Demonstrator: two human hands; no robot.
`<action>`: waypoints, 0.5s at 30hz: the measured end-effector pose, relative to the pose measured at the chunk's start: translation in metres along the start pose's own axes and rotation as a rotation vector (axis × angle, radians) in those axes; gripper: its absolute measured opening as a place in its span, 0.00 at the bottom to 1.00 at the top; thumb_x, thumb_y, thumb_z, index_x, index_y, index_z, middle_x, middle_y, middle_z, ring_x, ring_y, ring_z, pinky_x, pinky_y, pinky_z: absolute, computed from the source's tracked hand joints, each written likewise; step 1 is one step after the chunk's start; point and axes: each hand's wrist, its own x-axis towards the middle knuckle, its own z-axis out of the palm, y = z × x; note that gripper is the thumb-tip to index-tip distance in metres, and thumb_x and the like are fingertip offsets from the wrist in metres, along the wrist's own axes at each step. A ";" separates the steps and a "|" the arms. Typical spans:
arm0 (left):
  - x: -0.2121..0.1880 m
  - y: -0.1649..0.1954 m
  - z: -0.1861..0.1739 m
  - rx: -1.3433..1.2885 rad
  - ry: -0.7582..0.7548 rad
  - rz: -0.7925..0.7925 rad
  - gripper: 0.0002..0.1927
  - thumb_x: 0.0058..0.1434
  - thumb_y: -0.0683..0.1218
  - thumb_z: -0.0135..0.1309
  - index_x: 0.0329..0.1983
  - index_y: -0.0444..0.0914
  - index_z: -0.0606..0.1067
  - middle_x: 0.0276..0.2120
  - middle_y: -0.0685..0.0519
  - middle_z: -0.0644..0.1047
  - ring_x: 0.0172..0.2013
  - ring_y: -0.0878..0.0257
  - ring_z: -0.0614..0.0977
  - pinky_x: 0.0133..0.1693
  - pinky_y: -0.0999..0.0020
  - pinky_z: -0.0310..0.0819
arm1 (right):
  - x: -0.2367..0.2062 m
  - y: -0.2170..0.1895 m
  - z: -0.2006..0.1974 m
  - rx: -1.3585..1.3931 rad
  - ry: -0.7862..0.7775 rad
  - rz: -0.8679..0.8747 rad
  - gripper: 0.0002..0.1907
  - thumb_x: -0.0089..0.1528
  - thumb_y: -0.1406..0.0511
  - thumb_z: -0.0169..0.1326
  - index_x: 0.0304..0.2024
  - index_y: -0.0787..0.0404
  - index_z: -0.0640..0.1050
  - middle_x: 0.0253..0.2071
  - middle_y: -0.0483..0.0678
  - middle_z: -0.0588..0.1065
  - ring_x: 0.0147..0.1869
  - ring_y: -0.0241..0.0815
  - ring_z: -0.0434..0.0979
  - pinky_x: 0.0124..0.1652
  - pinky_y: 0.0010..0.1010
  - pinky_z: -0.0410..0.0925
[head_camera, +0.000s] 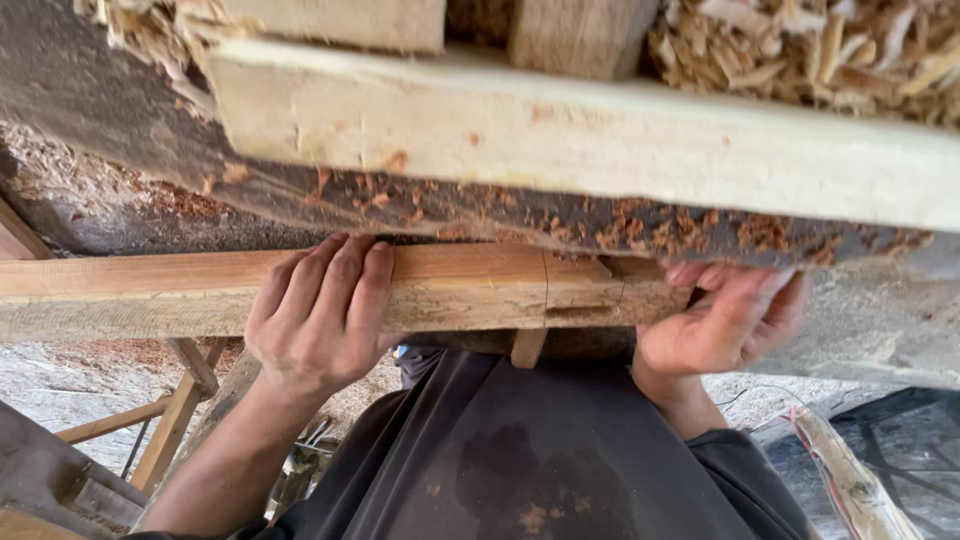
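A squared reddish wooden beam (470, 290) runs across the middle of the view from 9 o'clock toward 3 o'clock, with a thin pencil line and a shallow cut notch near its right end. The left hand (315, 315) lies palm-down over the beam's left-centre, its 4 fingers (340, 270) curled over the top edge and pressing on the wood. The right hand (720, 320) cups the beam's right end at 3 o'clock, fingers wrapped around it. Just above the beam, toward 12 o'clock, sits a rough dark log (520, 215) flecked with orange chips, and over that a pale sawn plank (600, 135). Wood shavings (800, 50) pile at 1 o'clock. A dark shirt (520, 460) fills 6 o'clock.
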 end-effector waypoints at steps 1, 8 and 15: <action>0.000 0.000 -0.001 -0.016 -0.006 0.002 0.28 0.75 0.60 0.39 0.40 0.34 0.80 0.36 0.47 0.84 0.38 0.58 0.87 0.39 0.66 0.80 | 0.000 0.000 0.001 0.071 -0.045 -0.001 0.17 0.74 0.57 0.44 0.45 0.66 0.71 0.23 0.47 0.66 0.21 0.37 0.67 0.24 0.30 0.67; -0.001 0.003 -0.014 -0.028 0.001 0.082 0.14 0.77 0.48 0.48 0.45 0.34 0.79 0.44 0.47 0.83 0.43 0.59 0.86 0.42 0.66 0.78 | -0.013 -0.021 0.004 0.240 -0.136 0.022 0.16 0.77 0.59 0.44 0.36 0.59 0.67 0.25 0.47 0.66 0.24 0.36 0.66 0.26 0.29 0.68; 0.002 0.004 -0.021 -0.070 -0.065 0.098 0.06 0.69 0.39 0.55 0.46 0.33 0.78 0.44 0.46 0.84 0.44 0.56 0.86 0.42 0.64 0.77 | -0.016 -0.034 0.008 0.271 -0.090 0.081 0.18 0.79 0.59 0.45 0.36 0.62 0.67 0.27 0.51 0.67 0.27 0.39 0.65 0.31 0.32 0.68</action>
